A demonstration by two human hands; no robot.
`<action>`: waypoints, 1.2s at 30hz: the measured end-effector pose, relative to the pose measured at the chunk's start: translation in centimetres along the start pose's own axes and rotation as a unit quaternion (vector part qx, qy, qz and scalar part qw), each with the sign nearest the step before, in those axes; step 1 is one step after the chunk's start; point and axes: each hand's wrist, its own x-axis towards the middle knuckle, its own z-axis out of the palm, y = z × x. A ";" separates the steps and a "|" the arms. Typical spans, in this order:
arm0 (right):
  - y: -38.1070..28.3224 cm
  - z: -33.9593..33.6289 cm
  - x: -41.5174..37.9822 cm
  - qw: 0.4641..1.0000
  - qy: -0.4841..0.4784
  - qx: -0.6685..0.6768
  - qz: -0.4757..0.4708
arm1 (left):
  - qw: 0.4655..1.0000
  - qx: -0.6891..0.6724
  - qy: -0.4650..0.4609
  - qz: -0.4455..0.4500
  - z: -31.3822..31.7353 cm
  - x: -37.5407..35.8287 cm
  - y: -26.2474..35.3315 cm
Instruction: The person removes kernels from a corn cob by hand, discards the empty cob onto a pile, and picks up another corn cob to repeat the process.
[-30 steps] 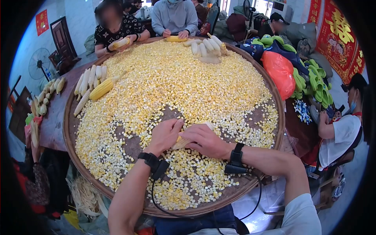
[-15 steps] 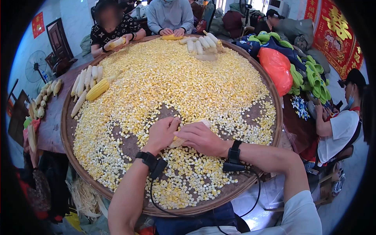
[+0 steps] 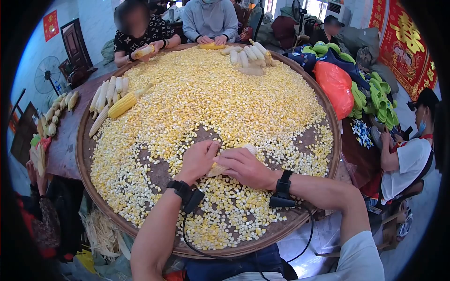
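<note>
Both my hands grip one corn cob (image 3: 219, 167) low over a big round woven tray (image 3: 83, 154). My left hand (image 3: 198, 160) wraps the cob's near end, thumb on top. My right hand (image 3: 245, 167) closes over the far end, whose pale stripped tip (image 3: 249, 148) sticks out. Loose yellow and white kernels (image 3: 220, 98) cover most of the tray and lie under my hands. Black wrist straps with a cable sit on both my forearms.
A whole yellow cob (image 3: 122, 105) and stripped white cobs (image 3: 107, 93) lie at the tray's left; more stripped cobs (image 3: 248, 52) at the far edge. Two people across the tray hold cobs. An orange bag (image 3: 335, 86) and a seated person (image 3: 405, 159) are at right.
My hands stay on the cob with only small shifts of the fingers. The view has bobbed slightly.
</note>
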 end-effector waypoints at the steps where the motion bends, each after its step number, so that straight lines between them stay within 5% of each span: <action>1: 0.1 0.0 0.0 1.000 -0.004 0.001 -0.004 | 1.000 -0.005 0.009 0.008 0.1 0.1 -0.2; 36: -0.2 -0.6 0.3 1.000 -0.027 -0.007 -0.014 | 0.998 0.003 0.041 0.051 1.3 0.7 -1.9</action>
